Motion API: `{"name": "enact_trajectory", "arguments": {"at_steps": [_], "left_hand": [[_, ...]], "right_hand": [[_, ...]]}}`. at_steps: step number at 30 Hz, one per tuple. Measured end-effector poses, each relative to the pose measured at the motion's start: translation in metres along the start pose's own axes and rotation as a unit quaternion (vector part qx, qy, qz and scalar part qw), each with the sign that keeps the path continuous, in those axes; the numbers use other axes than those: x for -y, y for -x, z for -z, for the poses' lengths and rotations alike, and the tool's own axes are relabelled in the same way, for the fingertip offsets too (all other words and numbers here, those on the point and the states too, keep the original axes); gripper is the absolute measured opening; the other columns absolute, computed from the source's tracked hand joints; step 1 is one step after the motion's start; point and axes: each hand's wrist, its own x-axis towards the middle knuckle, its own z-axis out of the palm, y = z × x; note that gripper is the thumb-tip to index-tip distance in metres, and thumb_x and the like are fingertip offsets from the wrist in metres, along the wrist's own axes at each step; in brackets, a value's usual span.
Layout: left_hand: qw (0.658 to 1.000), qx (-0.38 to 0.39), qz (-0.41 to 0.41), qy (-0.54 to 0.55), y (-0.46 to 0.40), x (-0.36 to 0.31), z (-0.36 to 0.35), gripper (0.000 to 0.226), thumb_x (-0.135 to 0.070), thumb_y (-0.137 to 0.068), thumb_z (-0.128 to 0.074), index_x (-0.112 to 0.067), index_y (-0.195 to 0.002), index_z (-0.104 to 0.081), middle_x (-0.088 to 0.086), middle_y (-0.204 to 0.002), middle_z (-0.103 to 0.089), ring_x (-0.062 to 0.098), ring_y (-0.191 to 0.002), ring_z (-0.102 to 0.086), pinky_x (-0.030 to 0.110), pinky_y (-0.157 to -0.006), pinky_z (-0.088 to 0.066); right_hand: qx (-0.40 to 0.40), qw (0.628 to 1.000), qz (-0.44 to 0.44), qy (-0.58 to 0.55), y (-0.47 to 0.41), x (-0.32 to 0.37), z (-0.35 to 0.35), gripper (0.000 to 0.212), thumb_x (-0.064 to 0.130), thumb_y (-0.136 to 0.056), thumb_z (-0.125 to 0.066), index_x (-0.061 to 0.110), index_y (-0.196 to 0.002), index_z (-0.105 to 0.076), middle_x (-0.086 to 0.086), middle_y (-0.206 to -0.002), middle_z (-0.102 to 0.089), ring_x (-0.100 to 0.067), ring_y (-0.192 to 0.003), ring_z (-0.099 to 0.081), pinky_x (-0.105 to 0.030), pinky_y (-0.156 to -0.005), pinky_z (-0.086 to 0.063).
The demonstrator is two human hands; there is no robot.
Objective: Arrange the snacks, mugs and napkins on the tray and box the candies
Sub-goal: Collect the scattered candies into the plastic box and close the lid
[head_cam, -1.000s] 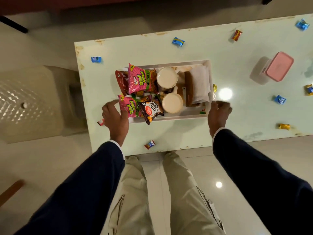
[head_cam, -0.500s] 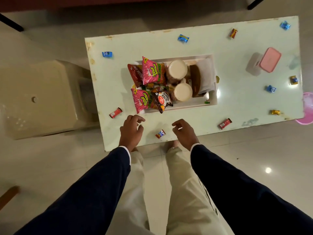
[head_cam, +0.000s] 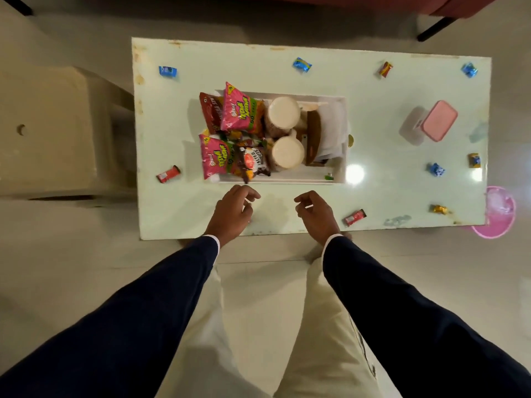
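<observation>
Pale tray (head_cam: 340, 179) half hides a green candy (head_cam: 329, 176); left hand (head_cam: 231, 214) and right hand (head_cam: 317, 215) hover loosely curled, empty.

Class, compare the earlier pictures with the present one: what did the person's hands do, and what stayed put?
Both hands let go of the tray's ends and drew back together to the table's near edge; the left hand and right hand now hold nothing, fingers loosely curled. The tray's load, the scattered candies and the pink-lidded box stayed put.
</observation>
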Motion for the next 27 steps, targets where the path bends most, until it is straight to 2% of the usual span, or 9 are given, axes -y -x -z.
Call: {"name": "enact_trajectory", "arguments": {"at_steps": [5, 8, 10, 13, 18, 20, 22, 24, 27], "left_hand": [[0.999, -0.011, -0.042, -0.003, -0.009, -0.062, -0.1, 0.036, 0.007, -0.091, -0.053, -0.017, -0.114, -0.065, -0.002, -0.113, -0.061, 0.011, -0.105, -0.059, 0.039, -0.097, -0.051], [0.996, 0.022, -0.068, -0.043, -0.028, -0.115, -0.162, 0.036, 0.002, -0.091, -0.055, -0.023, -0.115, -0.064, -0.007, -0.114, -0.059, 0.007, -0.107, -0.053, 0.033, -0.099, -0.046], [0.995, 0.039, -0.079, -0.045, -0.049, -0.147, -0.191, 0.036, 0.001, -0.092, -0.056, -0.023, -0.116, -0.064, -0.008, -0.115, -0.057, 0.005, -0.109, -0.052, 0.03, -0.1, -0.044], [0.997, 0.037, -0.066, -0.027, -0.087, -0.192, -0.229, 0.035, 0.004, -0.093, -0.055, -0.019, -0.117, -0.065, -0.002, -0.117, -0.057, 0.01, -0.11, -0.055, 0.028, -0.101, -0.045], [0.999, 0.02, -0.023, 0.009, -0.135, -0.238, -0.258, 0.031, 0.001, -0.096, -0.053, -0.02, -0.116, -0.065, 0.0, -0.121, -0.058, 0.014, -0.109, -0.06, 0.03, -0.1, -0.047], [0.999, 0.026, -0.024, 0.001, -0.145, -0.244, -0.262, 0.03, -0.001, -0.097, -0.054, -0.023, -0.115, -0.065, -0.002, -0.12, -0.058, 0.013, -0.11, -0.06, 0.026, -0.098, -0.046], [0.999, 0.039, -0.024, -0.005, -0.152, -0.246, -0.265, 0.031, -0.001, -0.097, -0.054, -0.024, -0.114, -0.065, -0.003, -0.121, -0.058, 0.012, -0.11, -0.059, 0.016, -0.093, -0.043], [0.999, 0.042, -0.02, -0.01, -0.158, -0.248, -0.265, 0.03, 0.0, -0.097, -0.054, -0.021, -0.116, -0.066, -0.001, -0.121, -0.059, 0.012, -0.112, -0.057, 0.011, -0.091, -0.04], [1.0, 0.029, -0.002, -0.01, -0.163, -0.248, -0.263, 0.03, 0.002, -0.097, -0.053, -0.016, -0.116, -0.067, 0.004, -0.122, -0.06, 0.018, -0.115, -0.055, 0.026, -0.101, -0.043]], "right_hand": [[0.009, 0.999, 0.036, -0.002, -0.017, -0.053, 0.088, 0.015, 0.014, -0.097, -0.054, 0.023, -0.102, -0.064, 0.006, -0.096, -0.065, -0.014, -0.084, -0.066, -0.018, -0.067, -0.046], [-0.021, 0.998, 0.032, -0.041, -0.036, -0.09, 0.158, 0.015, 0.013, -0.096, -0.054, 0.02, -0.102, -0.065, 0.004, -0.095, -0.065, -0.018, -0.082, -0.066, -0.022, -0.064, -0.05], [-0.048, 0.997, 0.031, -0.043, -0.056, -0.11, 0.201, 0.014, 0.013, -0.096, -0.055, 0.018, -0.104, -0.065, 0.0, -0.099, -0.067, -0.02, -0.085, -0.067, -0.023, -0.068, -0.051], [-0.099, 0.993, 0.041, -0.038, -0.093, -0.133, 0.264, 0.014, 0.012, -0.095, -0.058, 0.012, -0.107, -0.065, -0.003, -0.099, -0.066, -0.021, -0.086, -0.064, -0.031, -0.078, -0.051], [-0.171, 0.983, 0.009, -0.072, -0.158, -0.14, 0.333, 0.022, 0.017, -0.094, -0.062, 0.011, -0.114, -0.06, 0.004, -0.086, -0.062, -0.019, -0.083, -0.061, -0.029, -0.075, -0.048], [-0.17, 0.978, -0.021, -0.119, -0.184, -0.132, 0.345, 0.032, 0.025, -0.094, -0.062, 0.012, -0.121, -0.052, -0.004, -0.093, -0.067, -0.026, -0.087, -0.066, -0.037, -0.077, -0.055], [-0.155, 0.975, -0.063, -0.148, -0.208, -0.126, 0.353, 0.043, 0.032, -0.094, -0.063, 0.01, -0.126, -0.047, -0.013, -0.112, -0.067, -0.031, -0.095, -0.069, -0.044, -0.081, -0.059], [-0.132, 0.976, -0.095, -0.144, -0.227, -0.122, 0.356, 0.042, 0.031, -0.092, -0.061, 0.005, -0.123, -0.049, -0.015, -0.117, -0.067, -0.029, -0.087, -0.069, -0.036, -0.064, -0.058], [-0.12, 0.975, -0.119, -0.146, -0.24, -0.12, 0.356, 0.035, 0.02, -0.087, -0.056, 0.0, -0.116, -0.057, -0.017, -0.106, -0.072, -0.024, -0.068, -0.067, -0.026, -0.048, -0.051]]}}
